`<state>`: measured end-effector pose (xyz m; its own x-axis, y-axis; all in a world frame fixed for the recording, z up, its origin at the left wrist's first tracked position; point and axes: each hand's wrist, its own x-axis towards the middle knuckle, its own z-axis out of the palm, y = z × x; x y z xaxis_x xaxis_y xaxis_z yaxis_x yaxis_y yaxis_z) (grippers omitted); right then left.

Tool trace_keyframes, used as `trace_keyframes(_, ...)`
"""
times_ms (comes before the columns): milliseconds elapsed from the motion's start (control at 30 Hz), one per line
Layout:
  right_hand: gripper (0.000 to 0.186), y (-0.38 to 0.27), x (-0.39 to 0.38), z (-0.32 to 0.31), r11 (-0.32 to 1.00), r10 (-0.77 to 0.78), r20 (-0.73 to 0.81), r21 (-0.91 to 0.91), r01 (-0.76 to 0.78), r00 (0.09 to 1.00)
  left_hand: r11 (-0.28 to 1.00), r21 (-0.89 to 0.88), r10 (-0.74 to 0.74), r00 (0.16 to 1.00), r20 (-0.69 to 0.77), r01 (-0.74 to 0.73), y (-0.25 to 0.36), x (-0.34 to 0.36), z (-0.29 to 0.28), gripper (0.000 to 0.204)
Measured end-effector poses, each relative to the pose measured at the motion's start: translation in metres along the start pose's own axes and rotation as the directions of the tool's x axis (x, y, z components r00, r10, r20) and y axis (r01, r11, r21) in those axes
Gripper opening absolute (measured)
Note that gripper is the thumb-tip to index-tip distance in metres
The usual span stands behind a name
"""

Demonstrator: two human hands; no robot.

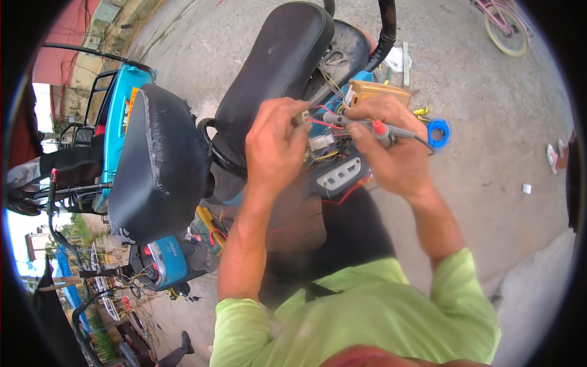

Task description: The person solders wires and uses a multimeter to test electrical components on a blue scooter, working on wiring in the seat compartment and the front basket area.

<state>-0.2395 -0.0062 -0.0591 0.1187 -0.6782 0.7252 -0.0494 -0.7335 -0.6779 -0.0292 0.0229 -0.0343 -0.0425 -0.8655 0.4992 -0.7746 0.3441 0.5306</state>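
My left hand (275, 131) pinches a small pale plug connector (302, 118) above the exposed wiring of a scooter. My right hand (391, 144) grips two grey meter probes (382, 131), one with a red collar; their tips point left toward the connector, though contact is unclear. Below my fingers are loose wires (327, 153), a white connector (321, 142) and a grey slotted plastic panel (339, 177). A gold finned metal box (379, 92) sits behind my right hand, beside the black seat (269, 67). A yellow meter (208, 226) lies lower left, partly hidden.
A torn black saddle (153, 159) and a teal-bodied vehicle (119, 128) fill the left. A blue coil (438, 133) and small white object (526, 188) lie on the concrete (489, 104). A pink bicycle (504, 27) stands upper right. Another person's shoe (553, 156) shows at right.
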Motion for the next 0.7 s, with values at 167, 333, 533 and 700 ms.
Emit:
trace_keyframes(167,0.021,0.003,-0.002,0.006,1.000,-0.002,0.007,0.012,0.001,1.000,1.000,-0.020,-0.011,1.000,0.017,0.011,-0.001,-0.001,-0.001,0.034)
trace_keyframes(333,0.025,0.005,-0.001,0.009,0.999,-0.039,0.013,0.008,0.038,0.999,0.999,-0.014,0.038,0.999,-0.002,-0.038,-0.002,0.000,-0.001,0.033)
trace_keyframes(533,0.026,-0.002,-0.005,0.014,0.987,-0.102,0.082,-0.117,0.111,0.991,0.998,-0.022,0.064,0.998,-0.019,-0.064,-0.004,0.001,0.002,0.034)
trace_keyframes(700,0.026,0.007,-0.003,0.019,0.986,-0.123,0.073,-0.105,0.130,0.990,0.997,-0.015,0.077,0.997,-0.018,-0.078,-0.009,-0.002,0.004,0.039)
